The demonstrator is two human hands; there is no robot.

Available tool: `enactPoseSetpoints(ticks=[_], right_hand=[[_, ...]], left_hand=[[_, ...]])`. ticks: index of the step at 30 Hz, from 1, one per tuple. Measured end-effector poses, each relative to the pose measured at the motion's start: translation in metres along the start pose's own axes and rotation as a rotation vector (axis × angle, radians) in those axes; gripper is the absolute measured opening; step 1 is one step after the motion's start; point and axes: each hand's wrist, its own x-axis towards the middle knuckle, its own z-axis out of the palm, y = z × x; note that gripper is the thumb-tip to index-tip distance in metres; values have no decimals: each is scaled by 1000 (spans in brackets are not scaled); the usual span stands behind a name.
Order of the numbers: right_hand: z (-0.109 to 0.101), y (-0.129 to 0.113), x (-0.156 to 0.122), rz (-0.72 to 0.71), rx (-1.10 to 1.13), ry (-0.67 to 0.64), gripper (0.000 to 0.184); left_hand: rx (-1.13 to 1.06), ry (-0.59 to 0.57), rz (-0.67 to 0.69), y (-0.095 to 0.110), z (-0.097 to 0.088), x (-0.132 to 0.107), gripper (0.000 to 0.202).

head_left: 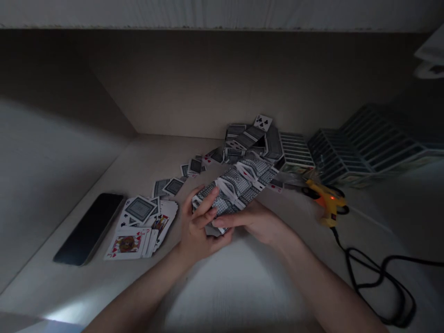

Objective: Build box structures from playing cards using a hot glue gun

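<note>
Card structure (239,183) partly hiding right hand (262,225), black cord (381,268) cut off

J, hearts on face card (128,244); 8, clubs on rear card (262,122); likely 2 on half-hidden card (276,186).

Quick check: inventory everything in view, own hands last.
Card assembly: one, grey, in both hands
Phone: one, black, left
Card pile: one, white and grey, beside phone
Scattered cards: several, mostly grey, beyond pile
Card heap: one, mostly grey, back centre
Slatted structures: three visible, grey, rear right
Glue gun: one, yellow, right
Cord: one, black, lower right
Unclear object: one, white, upper right
Worktop: one, pale, beneath
Left hand: one, bare, on assembly
Right hand: one, bare, on assembly
</note>
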Motion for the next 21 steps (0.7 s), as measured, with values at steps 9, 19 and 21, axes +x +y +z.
enactPoseSetpoints(ticks=[9,19,21], right_hand=[[5,1,1,38,70,55,46],[-5,-5,-1,-4,13,-130,49],[-9,-6,-2,9,-1,-214,54]], left_hand=[[-31,-2,-11,1,-1,0,76],[-6,-16,-2,-3,-3,0,65],[-13,-24,2,-6,-4,-1,61]])
